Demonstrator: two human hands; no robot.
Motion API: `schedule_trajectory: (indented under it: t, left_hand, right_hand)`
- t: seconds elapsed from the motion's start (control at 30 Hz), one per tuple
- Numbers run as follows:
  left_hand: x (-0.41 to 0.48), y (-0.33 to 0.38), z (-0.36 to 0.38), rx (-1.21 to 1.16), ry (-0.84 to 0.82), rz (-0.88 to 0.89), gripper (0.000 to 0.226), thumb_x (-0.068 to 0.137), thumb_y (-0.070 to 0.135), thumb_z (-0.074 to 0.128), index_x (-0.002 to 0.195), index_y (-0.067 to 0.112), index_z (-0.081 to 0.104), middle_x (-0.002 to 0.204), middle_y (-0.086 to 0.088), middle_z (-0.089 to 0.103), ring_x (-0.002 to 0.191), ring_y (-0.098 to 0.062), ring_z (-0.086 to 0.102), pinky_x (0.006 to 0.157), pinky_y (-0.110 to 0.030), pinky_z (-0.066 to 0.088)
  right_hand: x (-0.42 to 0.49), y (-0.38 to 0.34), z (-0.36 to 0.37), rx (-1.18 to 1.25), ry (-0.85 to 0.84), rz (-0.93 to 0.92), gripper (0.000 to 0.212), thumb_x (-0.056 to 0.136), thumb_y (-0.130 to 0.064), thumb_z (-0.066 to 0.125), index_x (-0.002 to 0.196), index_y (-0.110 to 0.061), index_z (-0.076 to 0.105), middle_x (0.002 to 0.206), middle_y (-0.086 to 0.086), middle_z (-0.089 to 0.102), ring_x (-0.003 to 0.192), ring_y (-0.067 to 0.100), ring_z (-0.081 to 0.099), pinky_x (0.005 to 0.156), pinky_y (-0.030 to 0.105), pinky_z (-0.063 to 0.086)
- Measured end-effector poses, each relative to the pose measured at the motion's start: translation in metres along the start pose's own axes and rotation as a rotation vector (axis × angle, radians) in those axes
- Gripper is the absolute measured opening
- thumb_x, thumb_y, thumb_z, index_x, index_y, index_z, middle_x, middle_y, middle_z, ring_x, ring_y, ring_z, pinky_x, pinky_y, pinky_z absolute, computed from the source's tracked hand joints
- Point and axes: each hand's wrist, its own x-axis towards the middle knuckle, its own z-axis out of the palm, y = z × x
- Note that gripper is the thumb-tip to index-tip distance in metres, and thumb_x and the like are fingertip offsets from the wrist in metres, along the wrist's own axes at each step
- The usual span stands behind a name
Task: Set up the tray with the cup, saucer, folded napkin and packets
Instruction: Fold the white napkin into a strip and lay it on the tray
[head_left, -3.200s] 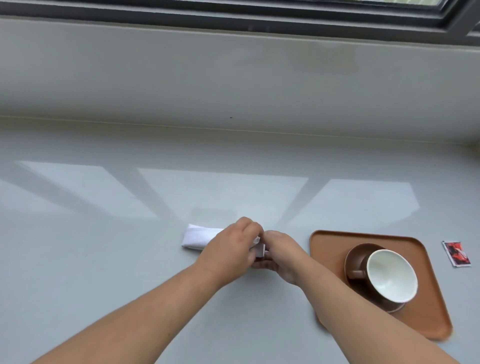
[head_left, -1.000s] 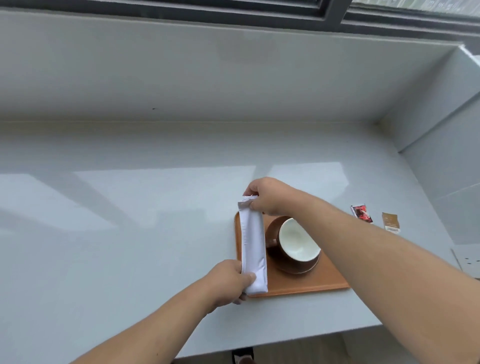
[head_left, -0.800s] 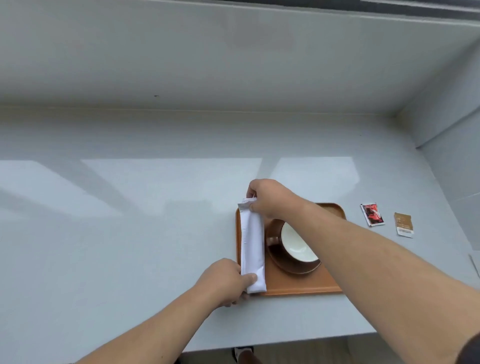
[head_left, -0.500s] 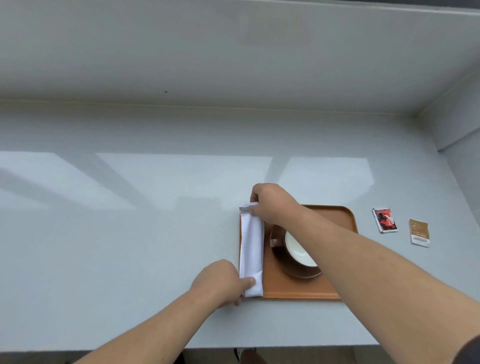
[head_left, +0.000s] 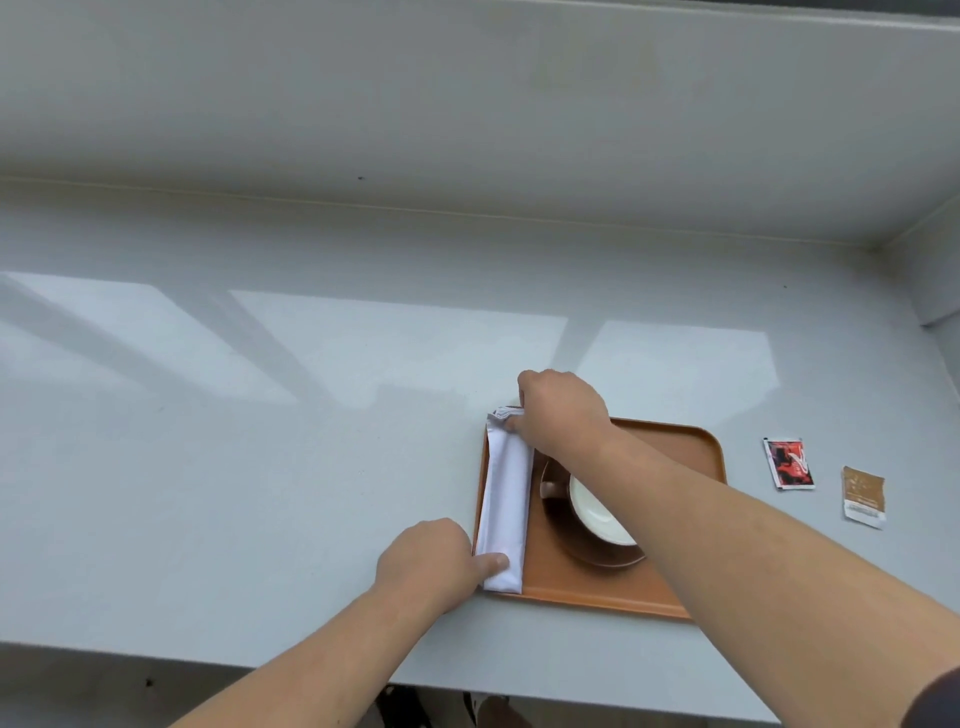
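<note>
Gripping folded napkin on tray (grey counter): L hand w/ R hand.

Home-like room: pale windowsill counter

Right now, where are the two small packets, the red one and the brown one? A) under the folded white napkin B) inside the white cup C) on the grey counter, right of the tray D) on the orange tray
C: the red packet and the brown packet lie on the grey counter, clear of the orange tray, which holds only the cup, saucer and napkin.
</note>
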Motion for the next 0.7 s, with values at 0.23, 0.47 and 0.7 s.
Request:
schedule_trajectory:
  t: [0.23, 0.47, 0.7]
  left_hand:
    - [0.002, -0.006, 0.000, 0.034, 0.072, 0.131, 0.063, 0.077, 0.074, 0.060, 0.054, 0.020, 0.039, 0.054, 0.005, 0.043, 0.052, -0.015, 0.043, 0.048, -0.030, 0.029]
    - [-0.003, -0.021, 0.003, -0.014, 0.056, 0.207, 0.064, 0.067, 0.077, 0.059, 0.051, 0.019, 0.039, 0.051, 0.004, 0.044, 0.050, -0.014, 0.043, 0.046, -0.029, 0.027]
    - [-0.001, -0.022, 0.002, -0.082, 0.039, 0.154, 0.049, 0.070, 0.068, 0.060, 0.056, 0.022, 0.048, 0.058, 0.003, 0.053, 0.057, -0.015, 0.050, 0.048, -0.027, 0.031]
  right_hand:
    - [-0.014, -0.007, -0.014, -0.169, 0.051, 0.015, 0.050, 0.089, -0.063, 0.061, 0.084, -0.016, 0.044, 0.075, 0.002, 0.048, 0.072, 0.029, 0.047, 0.066, 0.036, 0.037]
    - [-0.070, -0.046, -0.006, -0.217, -0.184, -0.271, 0.015, 0.092, -0.027, 0.056, 0.078, -0.020, 0.054, 0.077, 0.004, 0.062, 0.069, 0.029, 0.053, 0.054, 0.031, 0.034]
    - [-0.095, -0.074, 0.004, -0.277, -0.491, -0.215, 0.018, 0.091, -0.024, 0.057, 0.097, -0.014, 0.070, 0.094, 0.004, 0.071, 0.086, 0.029, 0.066, 0.072, 0.039, 0.058]
